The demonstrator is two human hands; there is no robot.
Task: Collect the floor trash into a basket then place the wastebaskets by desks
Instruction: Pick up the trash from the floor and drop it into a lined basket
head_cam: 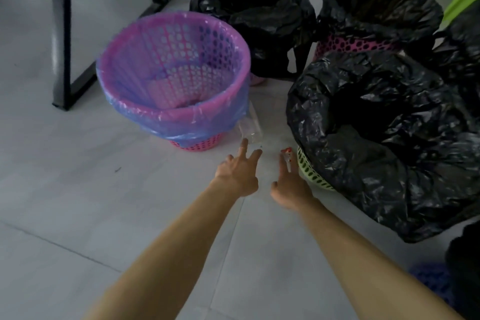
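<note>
Left hand (237, 173): fingers straight, gripping nothing, tips at clear plastic packet (250, 130) beside pink basket (181, 112). Right hand (291, 184): fingers outstretched, unclosed, reaching red-and-white scrap (287, 152) for collection.

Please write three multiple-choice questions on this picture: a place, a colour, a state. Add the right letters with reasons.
1. The clear plastic piece, relative to the pink basket: A inside; B beside, on the floor; C on rim.
2. The basket's liner: A bluish; B black; C yellow.
3. The left hand: A fist; B gripping a bag; C open, fingers straight.
B: it lies on the floor by the basket's foot. A: bluish film covers the rim. C: straight fingers reach toward the plastic.
</note>
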